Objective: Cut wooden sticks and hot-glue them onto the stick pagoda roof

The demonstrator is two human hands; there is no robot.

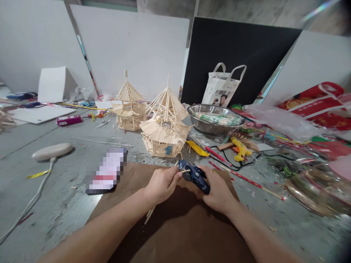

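Observation:
My right hand [218,190] is closed around a dark blue hand cutter [196,177], its head pointing up and left. Thin wooden sticks [149,214] are gripped in my left hand [161,184]; one stick end reaches the cutter's jaws, and other ends stick out below the hand. Both hands hover over a brown paper sheet [175,233]. Just beyond them stands a pagoda-shaped model [166,133] built from sticks, with a small blue piece on its front. A second stick pavilion [130,106] is behind it to the left.
A steel bowl [216,120] holding packs of sticks stands back right, before a white bag [221,87]. Nearby lies a yellow glue gun [240,149] with a black cord. A blurred-out phone [108,171] and a white corded device [52,151] are left. A glass dish [312,190] is right.

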